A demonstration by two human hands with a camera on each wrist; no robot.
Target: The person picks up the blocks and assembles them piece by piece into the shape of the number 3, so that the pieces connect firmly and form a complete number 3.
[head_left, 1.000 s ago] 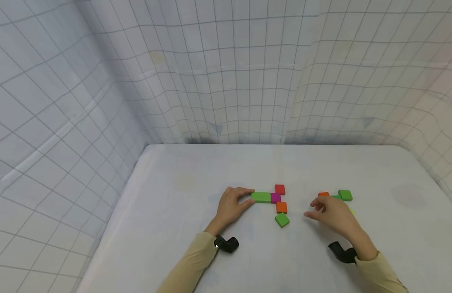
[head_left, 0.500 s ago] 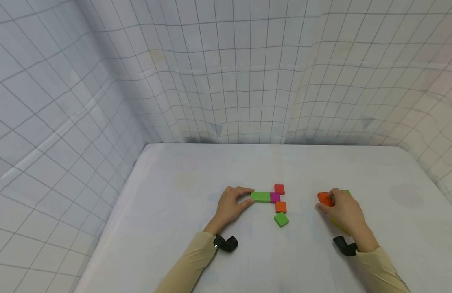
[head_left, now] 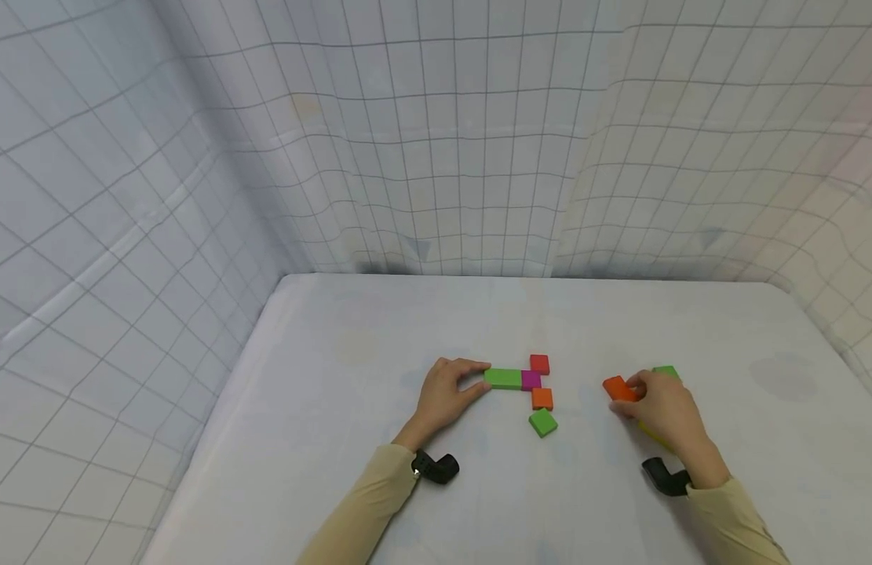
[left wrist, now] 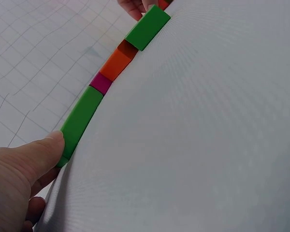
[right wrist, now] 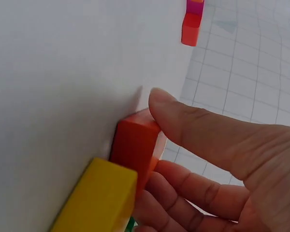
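Note:
My left hand [head_left: 441, 400] pinches the left end of a long green block [head_left: 505, 379] lying on the table, thumb in front and index finger behind. The block's other end meets a purple block [head_left: 530, 380]. A red block [head_left: 539, 364] lies behind the purple one, and an orange block [head_left: 542, 399] in front. Touching that orange block is a tilted green square block [head_left: 543, 422]. Farther right, my right hand [head_left: 665, 412] holds a second, orange-red block [right wrist: 134, 145] between thumb and fingers. A yellow block [right wrist: 96, 195] lies beside it, mostly covered by the hand in the head view.
Another green block [head_left: 665, 371] shows behind the right hand. Dark green peeks out [right wrist: 130, 224] under the yellow block in the right wrist view. The white table [head_left: 379, 322] is bordered by hanging grid-patterned cloth [head_left: 436, 157] at the back and sides.
My right hand has moved onto the orange-red block at the right, gripped it and drawn it slightly left and turned it. The left hand stays put on the long green block.

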